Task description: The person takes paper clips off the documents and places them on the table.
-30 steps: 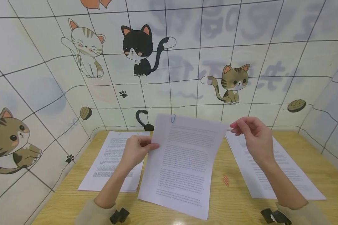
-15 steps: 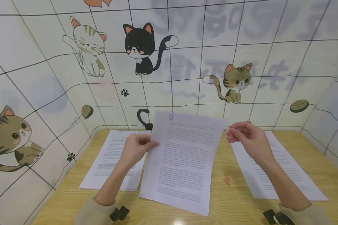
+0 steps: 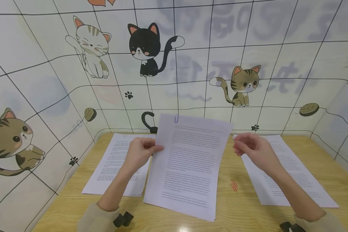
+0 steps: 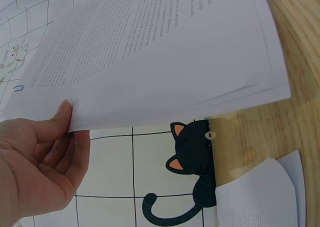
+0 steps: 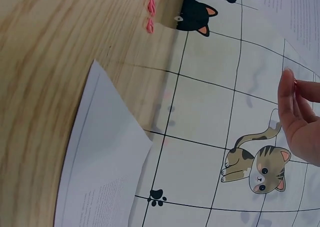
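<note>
My left hand [image 3: 140,153] pinches the left edge of a few printed sheets of paper [image 3: 191,161], thumb in front, and holds them up tilted over the table. A blue paper clip [image 3: 176,119] sits on their top edge, left of the middle. Just off the sheets' upper right corner, my right hand [image 3: 258,151] has thumb and fingertips pinched together. Between them, in the right wrist view, shows a sliver of a red paper clip [image 5: 295,82], mostly hidden by the fingers.
Loose red paper clips [image 3: 234,186] lie on the wooden table [image 3: 174,222], right of the held sheets. A printed stack [image 3: 104,180] with clips at its top edge lies on the left, another printed stack [image 3: 293,183] on the right. A cat-patterned wall [image 3: 191,96] stands behind.
My right hand has lowered slightly, and its fingertips have closed further over the red paper clip. The left hand and the sheets have stayed nearly still; the view has shifted slightly.
</note>
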A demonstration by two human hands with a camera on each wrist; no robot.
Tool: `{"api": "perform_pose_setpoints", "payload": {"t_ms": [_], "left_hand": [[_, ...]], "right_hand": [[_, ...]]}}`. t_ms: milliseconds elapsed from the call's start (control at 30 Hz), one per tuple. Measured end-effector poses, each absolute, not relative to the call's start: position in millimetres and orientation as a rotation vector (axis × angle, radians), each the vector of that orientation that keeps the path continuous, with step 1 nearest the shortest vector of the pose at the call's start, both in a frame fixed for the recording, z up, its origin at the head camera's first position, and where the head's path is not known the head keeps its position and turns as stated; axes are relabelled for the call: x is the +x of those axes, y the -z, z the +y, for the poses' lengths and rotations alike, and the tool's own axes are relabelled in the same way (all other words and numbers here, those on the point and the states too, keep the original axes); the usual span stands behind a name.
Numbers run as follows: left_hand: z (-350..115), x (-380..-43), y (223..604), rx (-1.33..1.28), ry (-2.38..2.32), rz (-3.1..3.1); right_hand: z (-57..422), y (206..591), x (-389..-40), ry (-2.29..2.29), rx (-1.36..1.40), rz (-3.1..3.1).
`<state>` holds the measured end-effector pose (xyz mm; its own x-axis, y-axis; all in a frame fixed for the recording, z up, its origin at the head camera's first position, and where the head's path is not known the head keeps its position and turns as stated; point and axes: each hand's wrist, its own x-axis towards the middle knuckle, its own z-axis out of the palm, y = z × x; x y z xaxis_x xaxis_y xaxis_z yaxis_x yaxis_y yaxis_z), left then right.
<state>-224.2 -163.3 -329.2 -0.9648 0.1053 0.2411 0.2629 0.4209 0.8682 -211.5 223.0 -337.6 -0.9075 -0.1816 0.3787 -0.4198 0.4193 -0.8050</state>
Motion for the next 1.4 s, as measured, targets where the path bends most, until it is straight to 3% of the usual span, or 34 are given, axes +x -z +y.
{"api": "perform_pose_setpoints", "payload": {"t_ms": [633, 1400], "left_hand": [[-164, -224, 328, -0.339, 1.604, -2.507], [-165, -225, 330, -0.313, 1.6, -2.523]], "right_hand": [[240, 352, -208, -1.335, 0.462, -2.706], [251, 387, -204, -1.256, 0.703, -2.988]]}}
